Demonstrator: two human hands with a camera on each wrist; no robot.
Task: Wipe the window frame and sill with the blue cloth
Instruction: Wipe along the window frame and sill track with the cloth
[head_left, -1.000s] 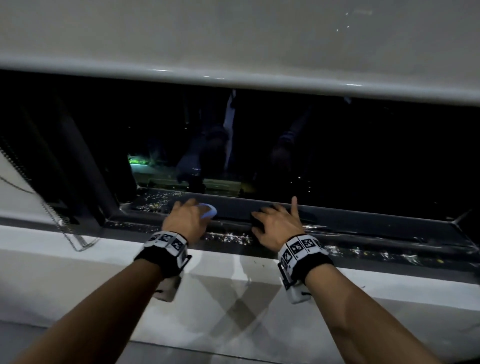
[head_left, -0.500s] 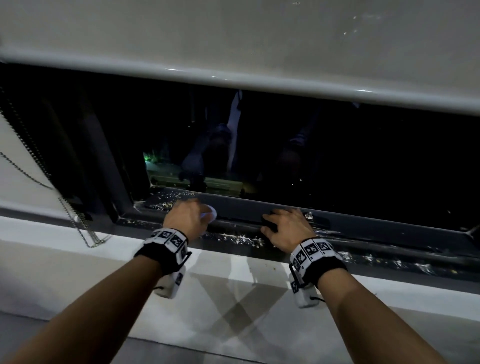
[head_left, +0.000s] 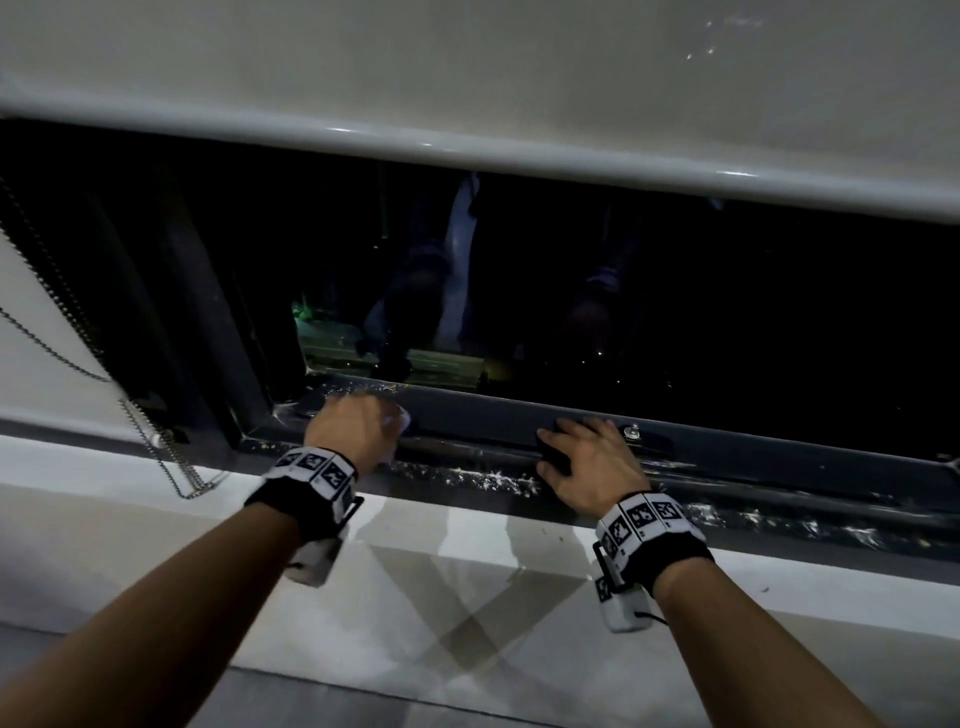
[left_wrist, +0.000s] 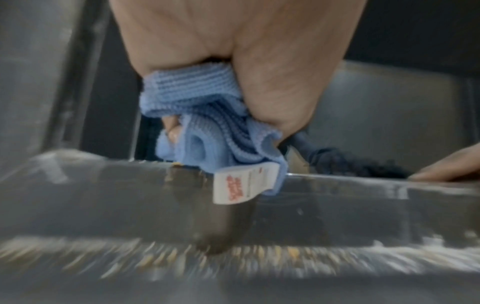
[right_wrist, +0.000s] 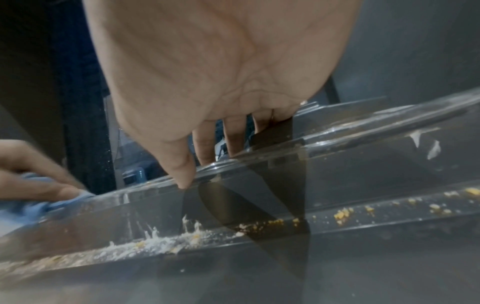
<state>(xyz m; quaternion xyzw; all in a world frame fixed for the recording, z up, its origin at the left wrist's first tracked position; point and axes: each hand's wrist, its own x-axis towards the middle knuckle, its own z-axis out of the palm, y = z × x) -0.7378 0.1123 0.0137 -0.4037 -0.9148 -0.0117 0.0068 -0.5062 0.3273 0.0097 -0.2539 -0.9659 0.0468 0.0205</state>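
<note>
From head height we look forward and down along both forearms at the dark window frame (head_left: 727, 457), with the white sill (head_left: 467, 597) nearest us. Each wrist view sits very near, under its palm, facing the frame's rails — the left wrist view under the left hand (left_wrist: 233, 61), the right under the right hand (right_wrist: 221, 72). Both share the crumb-strewn track (right_wrist: 259, 236), and each catches the other hand at its edge.
</note>
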